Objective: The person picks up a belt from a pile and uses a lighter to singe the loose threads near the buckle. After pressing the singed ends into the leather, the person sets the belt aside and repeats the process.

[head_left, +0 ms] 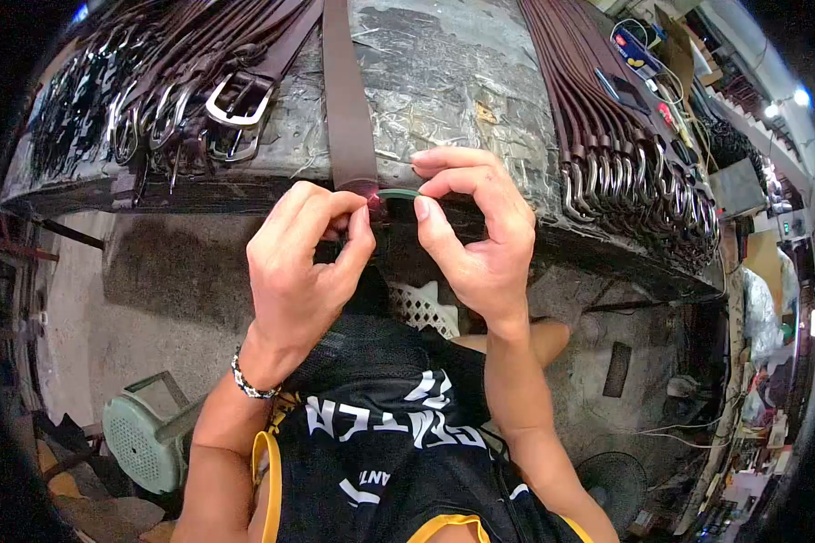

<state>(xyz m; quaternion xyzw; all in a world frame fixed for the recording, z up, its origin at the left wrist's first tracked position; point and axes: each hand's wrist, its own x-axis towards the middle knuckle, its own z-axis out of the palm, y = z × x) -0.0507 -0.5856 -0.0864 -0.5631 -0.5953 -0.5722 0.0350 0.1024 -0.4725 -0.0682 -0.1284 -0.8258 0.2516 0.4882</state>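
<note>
My left hand [310, 244] is closed in a pinch at the table's front edge, beside the lower end of a wide brown leather strap [348, 100]. A small reddish spot shows at its fingertips; what they pinch I cannot tell. My right hand [482, 213] pinches a thin, curved green strip [398, 193] between thumb and index finger. Its other fingers are curled above. The strip arches across the gap toward my left fingertips. The strap hangs down over the table edge between and behind my hands.
The worn table [444, 81] carries belts with silver buckles [240, 100] on the left and a dense row of buckled belts [620, 181] on the right. A phone [627, 90] lies on the right-hand belts. A green plastic stool [145, 443] stands at lower left.
</note>
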